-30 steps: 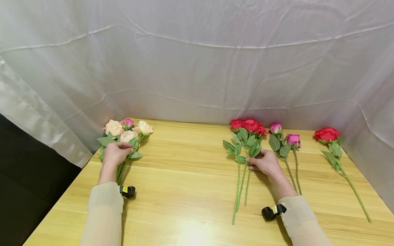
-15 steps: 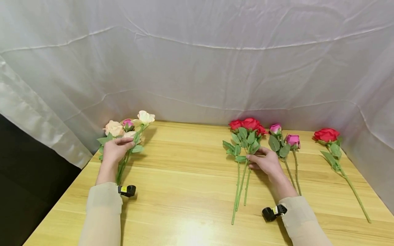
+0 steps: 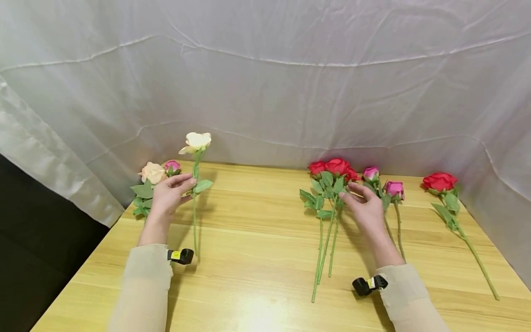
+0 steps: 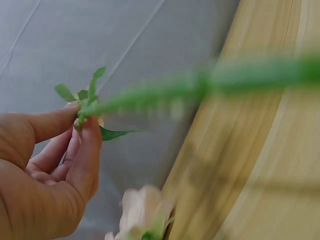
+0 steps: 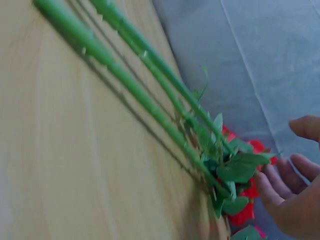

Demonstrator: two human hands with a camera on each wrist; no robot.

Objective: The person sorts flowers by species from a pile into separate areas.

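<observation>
My left hand (image 3: 169, 196) pinches the green stem of a cream rose (image 3: 197, 142) between thumb and fingertips, just under its bloom. The rose stands nearly upright, its bloom above the table's back edge in the head view. In the left wrist view the stem (image 4: 150, 97) runs from the fingertips toward the camera. Behind that hand lie a peach rose (image 3: 152, 173) and a magenta rose (image 3: 172, 166), their stems mostly hidden. My right hand (image 3: 367, 210) is beside the red roses (image 3: 338, 167), fingertips at their leaves, with thumb and fingers (image 5: 287, 182) spread apart.
Two magenta roses (image 3: 394, 189) lie right of the red ones, partly behind the right hand and forearm. A single red rose (image 3: 440, 182) lies at the far right of the wooden table (image 3: 257, 221). A pale grey curtain (image 3: 265, 92) hangs behind the back edge.
My left hand has lifted the cream rose up and to the right, away from the other flowers. My right hand has shifted slightly upward along the red roses, and its thumb has come off the stems.
</observation>
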